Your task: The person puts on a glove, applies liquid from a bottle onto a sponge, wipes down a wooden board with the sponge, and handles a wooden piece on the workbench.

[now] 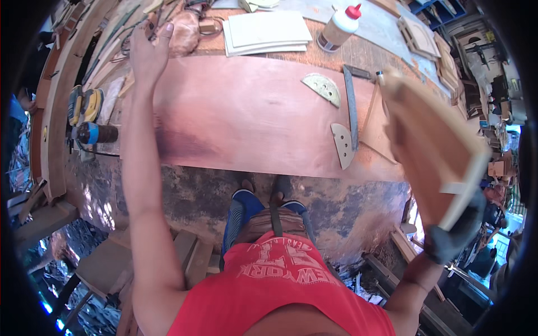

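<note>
My right hand (456,231), in a dark glove, grips the near end of a wooden frame piece (433,147) with a recessed panel. The piece is blurred and held up over the right end of a reddish plywood sheet (252,113). My bare left hand (149,54) reaches to the far left of the sheet, beside a brown plastic bag (183,35) and some cords. Its thumb points away from me; its fingers are partly hidden. On the sheet lie two folded sanding discs (323,89) with holes, a try square (352,109) and a flat angled wooden piece (376,130).
At the back, pale boards (269,31) are stacked beside a red-capped glue bottle (339,29). A yellow sander (90,105) and a dark bottle with a blue band (97,133) lie left. Wooden panels (418,38) are piled back right. Another person's hand (28,104) shows far left.
</note>
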Demonstrator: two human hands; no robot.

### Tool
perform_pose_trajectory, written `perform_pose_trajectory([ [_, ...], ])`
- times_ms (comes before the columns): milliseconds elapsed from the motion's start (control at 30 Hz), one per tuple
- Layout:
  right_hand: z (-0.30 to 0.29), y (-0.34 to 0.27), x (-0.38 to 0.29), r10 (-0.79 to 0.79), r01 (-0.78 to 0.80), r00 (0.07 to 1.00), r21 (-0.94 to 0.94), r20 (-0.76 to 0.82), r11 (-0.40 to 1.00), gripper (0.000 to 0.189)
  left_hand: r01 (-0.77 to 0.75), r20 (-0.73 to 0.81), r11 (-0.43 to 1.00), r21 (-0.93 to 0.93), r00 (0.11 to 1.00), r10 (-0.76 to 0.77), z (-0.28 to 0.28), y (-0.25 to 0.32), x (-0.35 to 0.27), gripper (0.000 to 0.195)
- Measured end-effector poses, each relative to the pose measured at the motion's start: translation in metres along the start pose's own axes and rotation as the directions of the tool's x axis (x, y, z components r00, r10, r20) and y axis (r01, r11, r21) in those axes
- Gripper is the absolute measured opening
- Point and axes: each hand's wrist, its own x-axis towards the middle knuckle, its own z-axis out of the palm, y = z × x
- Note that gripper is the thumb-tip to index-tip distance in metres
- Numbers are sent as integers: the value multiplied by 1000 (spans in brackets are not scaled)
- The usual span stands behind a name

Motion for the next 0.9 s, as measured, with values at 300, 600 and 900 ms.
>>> perform_pose_trajectory([
  [300, 224, -31, 64, -657, 877, 73, 265, 751, 401, 79, 881, 899, -185, -436, 433, -62, -177, 118, -162, 54],
  [600, 270, 57, 107, -519, 989, 22, 57, 855, 136, 68, 763, 896, -481, -432, 421, -138, -151, 156, -223, 78],
  [900, 228, 64, 94, 363, -472, 882, 536, 302, 700, 32, 909, 710, -120, -398, 223, -668, -218, 123, -265, 44],
])
